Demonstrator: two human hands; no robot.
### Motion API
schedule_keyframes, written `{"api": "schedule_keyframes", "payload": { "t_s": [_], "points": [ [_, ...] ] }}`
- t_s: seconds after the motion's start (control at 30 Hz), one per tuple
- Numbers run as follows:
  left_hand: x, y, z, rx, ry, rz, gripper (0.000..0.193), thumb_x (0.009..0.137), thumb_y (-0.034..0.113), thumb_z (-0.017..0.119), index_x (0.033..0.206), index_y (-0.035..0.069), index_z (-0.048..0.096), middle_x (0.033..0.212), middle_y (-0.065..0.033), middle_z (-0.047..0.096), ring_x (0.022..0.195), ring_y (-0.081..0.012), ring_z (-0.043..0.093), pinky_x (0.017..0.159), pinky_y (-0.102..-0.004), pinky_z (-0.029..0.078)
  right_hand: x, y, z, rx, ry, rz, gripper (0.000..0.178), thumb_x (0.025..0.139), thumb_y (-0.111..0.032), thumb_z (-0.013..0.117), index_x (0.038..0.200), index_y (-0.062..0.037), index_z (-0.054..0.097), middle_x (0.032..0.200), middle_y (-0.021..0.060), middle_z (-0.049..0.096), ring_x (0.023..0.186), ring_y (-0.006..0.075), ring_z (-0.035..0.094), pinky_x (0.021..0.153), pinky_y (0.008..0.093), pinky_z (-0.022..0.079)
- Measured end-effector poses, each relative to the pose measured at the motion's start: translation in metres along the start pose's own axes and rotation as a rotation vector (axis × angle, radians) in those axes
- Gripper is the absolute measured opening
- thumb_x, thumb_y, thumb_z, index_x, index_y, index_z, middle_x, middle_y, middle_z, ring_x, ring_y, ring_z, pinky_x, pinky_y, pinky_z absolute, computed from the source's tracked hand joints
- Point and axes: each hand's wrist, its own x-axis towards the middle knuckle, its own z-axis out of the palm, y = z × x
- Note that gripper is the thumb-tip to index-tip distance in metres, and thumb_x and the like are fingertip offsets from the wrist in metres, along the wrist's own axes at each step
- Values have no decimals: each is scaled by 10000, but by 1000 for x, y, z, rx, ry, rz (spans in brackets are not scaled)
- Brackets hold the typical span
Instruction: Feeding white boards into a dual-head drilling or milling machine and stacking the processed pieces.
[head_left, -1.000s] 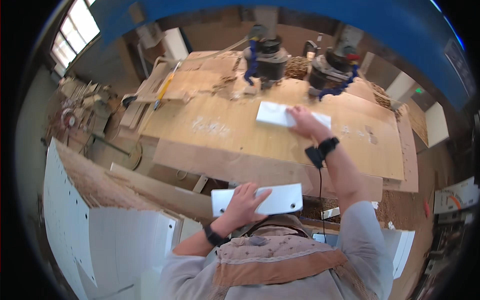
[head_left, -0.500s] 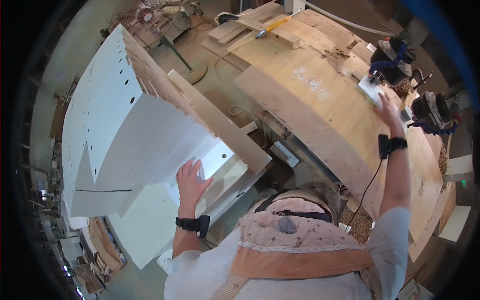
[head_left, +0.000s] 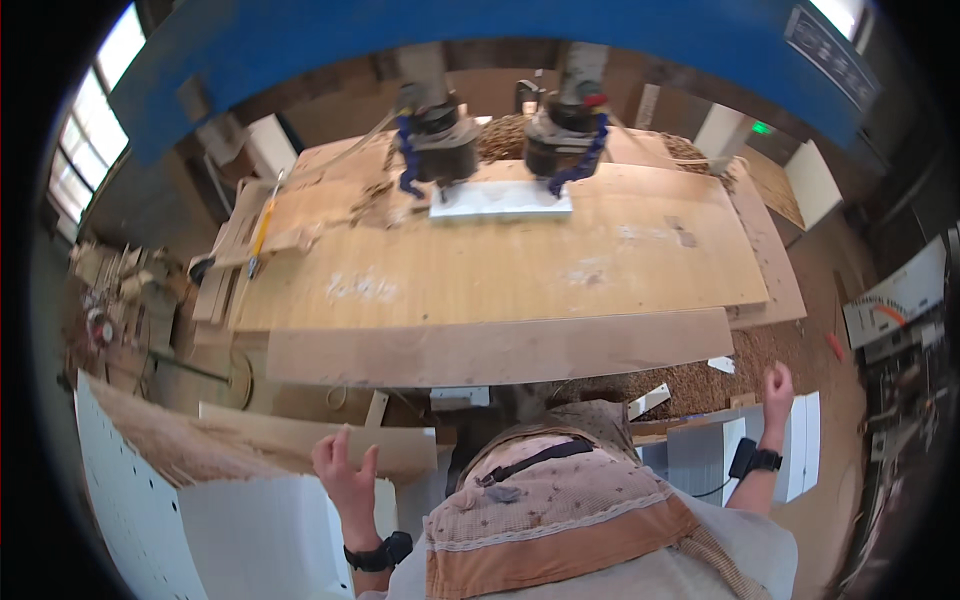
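Observation:
A small white board [head_left: 500, 203] lies on the wooden machine table [head_left: 480, 270], under the left spindle head [head_left: 447, 148] and the right spindle head [head_left: 566, 145]. Blue segmented hoses hang from both heads to the board's ends. Both my hands are away from it, on the near side of the table. My left hand [head_left: 345, 475] is open, thumb and fingers apart, beside a stack of white panels [head_left: 250, 530]. Off to the right, my right hand [head_left: 777, 395] is raised with nothing visible in it. Its fingers look loosely bent and slightly apart, near other white panels [head_left: 800, 450].
A blue machine beam [head_left: 480, 30] spans above the table. Wood chips [head_left: 660, 375] are heaped below its near edge and behind the heads. A yellow-handled tool [head_left: 263, 230] lies at the table's left. A round-based stand [head_left: 240, 378] is on the floor at left.
My view has turned right to face the machine. My right hand has left the white board, which stays under the heads. My left hand has come off the panel at the stack.

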Motion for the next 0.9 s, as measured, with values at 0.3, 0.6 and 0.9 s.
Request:
{"api": "schedule_keyframes", "payload": {
  "t_s": [0.3,0.6,0.9],
  "points": [
    [124,162,70,-224,-220,722,308,779,194,722,1044,63,638,894,-110,620,854,-305,607,744,-385,499,-140,209,13,-188,-347,443,1141,553,-322,871,1451,3,246,1416,249,394,1312,374,393,1097,408,343],
    [277,208,296,17,-233,1026,343,827,184,623,1090,-27,558,1291,-210,507,1074,-354,563,879,-407,488,-149,201,12,-137,-26,229,1029,539,-192,849,1409,-9,330,1388,221,408,1285,375,400,1099,420,327],
    [292,241,249,250,-524,633,820,728,606,674,1265,11,505,1297,-170,494,1257,-337,417,1059,-474,324,-63,-106,-29,391,-75,-363,879,630,-125,777,1409,-42,377,1390,141,425,1305,267,401,1084,381,328]
  ]
}}
